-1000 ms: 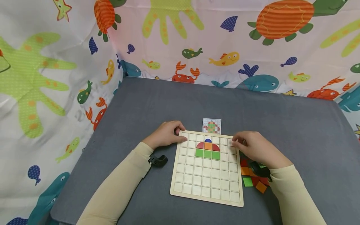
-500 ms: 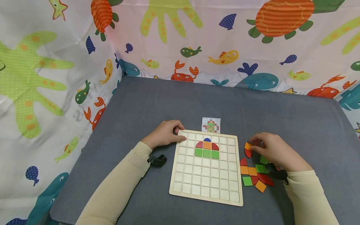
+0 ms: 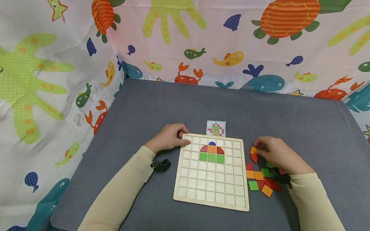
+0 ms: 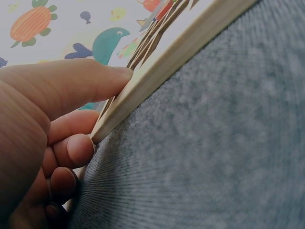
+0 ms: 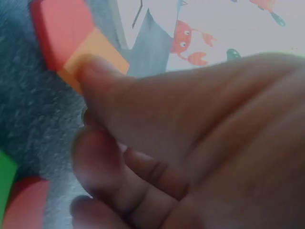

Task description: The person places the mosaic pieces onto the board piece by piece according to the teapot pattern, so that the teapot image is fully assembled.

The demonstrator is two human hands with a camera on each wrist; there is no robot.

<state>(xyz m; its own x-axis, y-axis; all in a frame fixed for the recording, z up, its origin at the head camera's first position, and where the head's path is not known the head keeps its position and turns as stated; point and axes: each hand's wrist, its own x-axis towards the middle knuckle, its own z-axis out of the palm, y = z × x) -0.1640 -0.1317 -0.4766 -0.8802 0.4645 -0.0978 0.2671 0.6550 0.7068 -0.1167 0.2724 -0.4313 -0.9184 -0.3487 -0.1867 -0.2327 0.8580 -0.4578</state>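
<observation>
A square wooden grid board (image 3: 211, 192) lies on the grey table, bearing a blue half-round, an orange square, two red curved pieces and a row of green squares near its top. My left hand (image 3: 169, 138) grips its far left corner, thumb on the rim and curled fingers against the side. Right of the board, my right hand (image 3: 277, 152) pinches an orange square tile (image 3: 253, 150) at its edge. A red curved tile (image 3: 253, 158) touches that orange one. In the right wrist view the thumb covers part of the orange tile (image 5: 102, 47); the index fingertip's contact is hidden.
A small printed pattern card (image 3: 216, 128) lies just beyond the board. Several loose tiles, among them a green square (image 3: 253, 185) and an orange square (image 3: 267, 191), spread under and below my right wrist. A patterned cloth (image 3: 173, 57) hangs behind the table.
My right hand has left the board's far right corner and moved right to the orange tile, staying there over the last half second. My left hand keeps its place on the board.
</observation>
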